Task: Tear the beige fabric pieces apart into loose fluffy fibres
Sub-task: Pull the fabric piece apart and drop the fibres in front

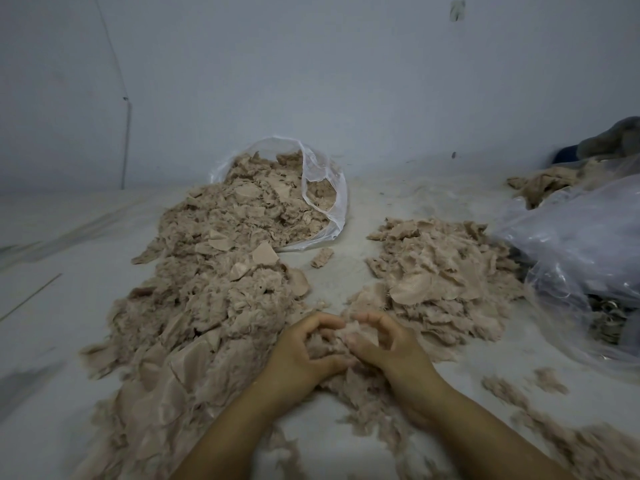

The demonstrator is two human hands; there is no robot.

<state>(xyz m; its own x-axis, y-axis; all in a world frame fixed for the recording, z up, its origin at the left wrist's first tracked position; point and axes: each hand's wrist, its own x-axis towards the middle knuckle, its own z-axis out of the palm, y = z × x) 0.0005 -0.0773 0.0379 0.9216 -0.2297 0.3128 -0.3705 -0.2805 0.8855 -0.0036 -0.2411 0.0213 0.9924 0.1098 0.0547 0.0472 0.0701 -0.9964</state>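
Note:
A small beige fabric clump (337, 336) sits between my two hands near the bottom centre. My left hand (304, 355) grips its left side with curled fingers and thumb. My right hand (384, 344) pinches its right side, fingers curled over the top. A long heap of beige fabric pieces (207, 299) spills from an open clear plastic bag (332, 192) at the back and runs down the left. A second beige pile (440, 275) lies to the right of my hands. Loose fluffy fibres (363, 396) lie under my wrists.
A crumpled clear plastic bag (581, 254) with dark contents lies at the right edge. Behind it are more beige cloth (540, 185) and a dark grey bundle (609, 140). Stray fibre tufts (550, 379) dot the pale floor (349, 271) at lower right. A pale wall stands behind.

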